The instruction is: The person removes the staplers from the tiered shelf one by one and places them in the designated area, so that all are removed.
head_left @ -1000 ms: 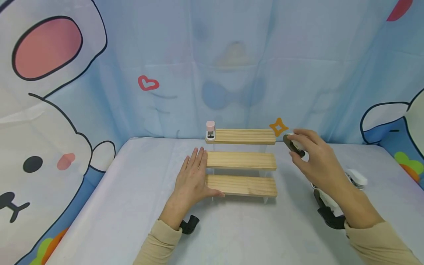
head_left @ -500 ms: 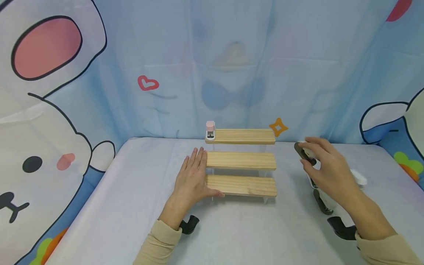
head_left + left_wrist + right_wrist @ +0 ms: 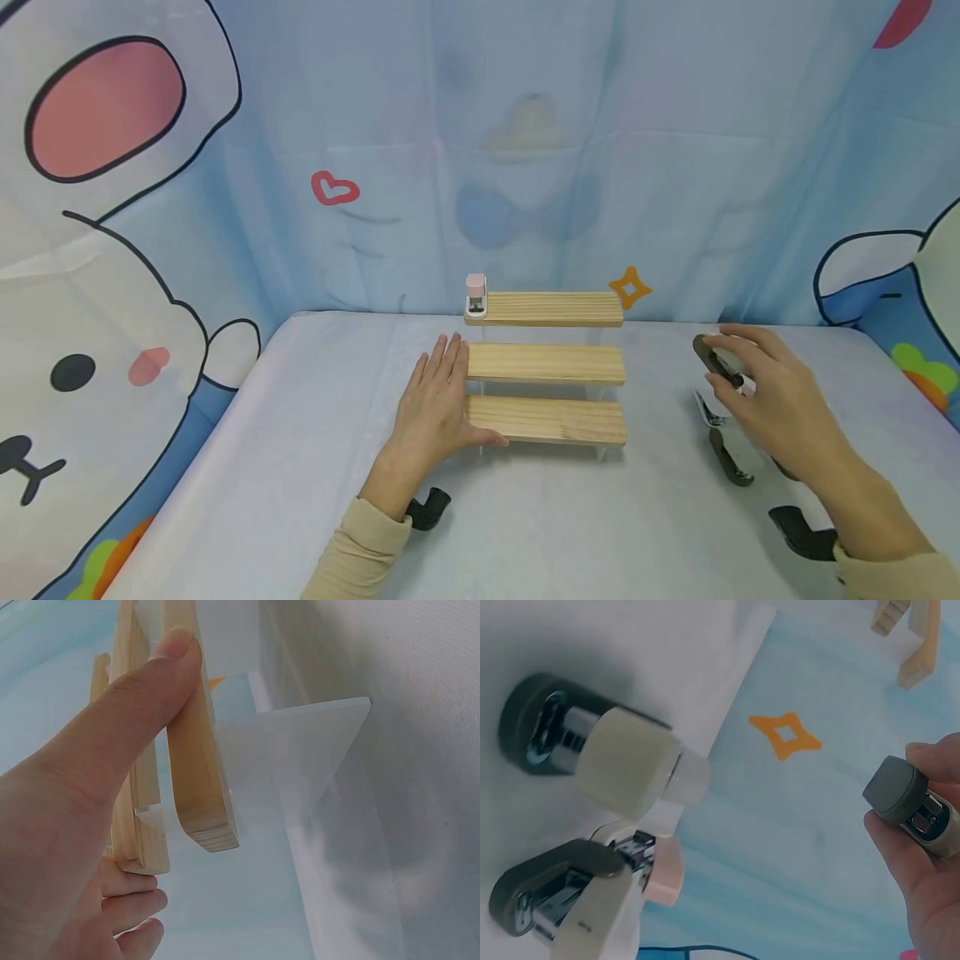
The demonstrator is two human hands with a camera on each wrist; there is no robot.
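Observation:
A three-step wooden shelf point(image 3: 547, 364) with clear supports stands mid-table in the head view. My left hand point(image 3: 431, 417) rests along its left end with straight fingers, and the thumb point(image 3: 169, 664) touches the front of the lowest board point(image 3: 196, 761). A small pink and white stapler point(image 3: 476, 296) stands at the left end of the top board. Right of the shelf, my right hand point(image 3: 783, 408) pinches a dark green and cream mini stapler point(image 3: 896, 791) between thumb and fingers, above the table.
Below the right hand lie several more staplers: a dark green and cream stapler point(image 3: 729, 458), another cream-topped one point(image 3: 626, 761) and a pink one point(image 3: 664, 871), partly hidden by the hand in the head view. A cartoon-printed blue curtain point(image 3: 525, 167) hangs behind the white table point(image 3: 262, 467).
The right hand has moved right and toward the near side, away from the shelf, carrying the stapler over the other staplers. My left hand has stayed in place.

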